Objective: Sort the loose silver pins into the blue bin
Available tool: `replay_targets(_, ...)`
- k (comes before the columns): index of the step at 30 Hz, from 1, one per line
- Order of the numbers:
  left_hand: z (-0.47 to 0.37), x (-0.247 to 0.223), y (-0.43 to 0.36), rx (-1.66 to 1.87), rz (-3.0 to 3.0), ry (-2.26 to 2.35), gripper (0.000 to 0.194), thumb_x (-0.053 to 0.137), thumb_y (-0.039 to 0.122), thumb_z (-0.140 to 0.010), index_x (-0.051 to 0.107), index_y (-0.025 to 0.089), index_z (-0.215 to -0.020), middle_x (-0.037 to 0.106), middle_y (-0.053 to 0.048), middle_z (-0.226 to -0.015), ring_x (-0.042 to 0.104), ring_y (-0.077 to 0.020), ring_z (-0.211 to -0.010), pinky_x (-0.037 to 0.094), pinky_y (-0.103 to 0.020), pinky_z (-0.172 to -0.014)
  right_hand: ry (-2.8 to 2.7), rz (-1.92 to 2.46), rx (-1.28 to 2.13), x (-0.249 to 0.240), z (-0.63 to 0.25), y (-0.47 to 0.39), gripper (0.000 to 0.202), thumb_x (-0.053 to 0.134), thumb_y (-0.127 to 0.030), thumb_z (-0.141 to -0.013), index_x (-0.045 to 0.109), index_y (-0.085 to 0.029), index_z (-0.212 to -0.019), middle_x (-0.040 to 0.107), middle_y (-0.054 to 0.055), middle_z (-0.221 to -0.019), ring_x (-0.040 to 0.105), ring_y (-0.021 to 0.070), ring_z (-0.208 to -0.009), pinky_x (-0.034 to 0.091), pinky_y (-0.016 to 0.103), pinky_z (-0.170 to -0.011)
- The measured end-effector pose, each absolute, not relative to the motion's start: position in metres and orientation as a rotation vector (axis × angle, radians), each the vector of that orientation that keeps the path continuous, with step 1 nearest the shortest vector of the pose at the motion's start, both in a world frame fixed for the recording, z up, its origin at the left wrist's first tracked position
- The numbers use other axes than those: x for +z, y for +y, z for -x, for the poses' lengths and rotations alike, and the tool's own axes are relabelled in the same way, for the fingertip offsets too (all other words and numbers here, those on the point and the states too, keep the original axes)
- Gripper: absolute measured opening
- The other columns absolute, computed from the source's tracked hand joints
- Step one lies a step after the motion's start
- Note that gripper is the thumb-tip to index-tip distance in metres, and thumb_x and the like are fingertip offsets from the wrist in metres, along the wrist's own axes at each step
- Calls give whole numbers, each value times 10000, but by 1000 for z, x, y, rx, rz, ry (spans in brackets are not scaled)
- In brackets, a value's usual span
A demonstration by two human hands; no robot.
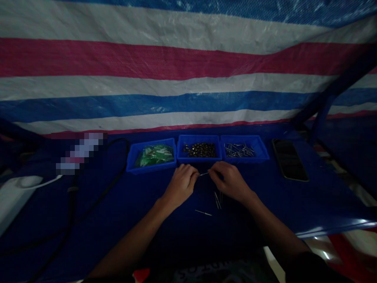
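My left hand (183, 181) and my right hand (229, 180) pinch opposite ends of a thin metal pin (203, 173), just in front of the blue bins. The middle bin (199, 160) holds many small dark metallic parts (203, 149). In the right bin (245, 160) lie loose silvery pins (238, 149). A green-and-white plastic packet (156, 154) fills the left bin (151, 168). Several more pins (217, 200) rest on the table below my right hand, and a single one (203, 212) lies nearer to me.
A dark phone (290, 159) lies right of the bins on the blue table (123, 220). At the left are a white power strip (14, 196) and black cables (71, 204). Striped sheeting (165, 63) hangs behind.
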State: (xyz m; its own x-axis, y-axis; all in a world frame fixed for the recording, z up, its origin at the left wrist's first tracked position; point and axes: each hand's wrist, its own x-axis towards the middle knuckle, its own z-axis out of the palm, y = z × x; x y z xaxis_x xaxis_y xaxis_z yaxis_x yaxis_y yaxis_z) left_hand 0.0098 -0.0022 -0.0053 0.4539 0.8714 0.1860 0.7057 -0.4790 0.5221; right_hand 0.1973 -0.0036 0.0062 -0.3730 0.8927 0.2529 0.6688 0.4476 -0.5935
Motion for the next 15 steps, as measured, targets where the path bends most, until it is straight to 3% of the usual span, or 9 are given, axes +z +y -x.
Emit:
replay_targets(6, -6, 3, -3, 466, -2334, 1123, 118, 443, 266, -890, 515, 176, -864, 560, -16, -832, 517, -149, -792, 401, -309, -751, -1986, 1258, 589, 13, -205, -3, 106, 466, -199, -824, 551, -176, -765, 586, 22, -717, 534, 127, -665, 401, 253, -636)
replay_targets(10, 1, 16, -7, 212, -2398, 944, 222, 585, 410, -791, 550, 201, -857, 559, 8, -818, 529, -163, -819, 380, -375, -852, -1499, 1380, 370, 16, -222, 4, 128, 487, -273, -826, 563, -172, -805, 536, -4, -642, 487, 108, -565, 376, 239, -536)
replay_targets(15, 4, 26, -14, 49, -2438, 902, 381, 689, 493, -654, 571, 229, -902, 528, -6, -937, 494, -210, -947, 308, -472, -942, -1068, 1471, 374, 13, -242, 13, 384, 565, -328, -784, 468, -149, -1110, 379, -79, -538, 364, 81, -443, 304, 224, -439)
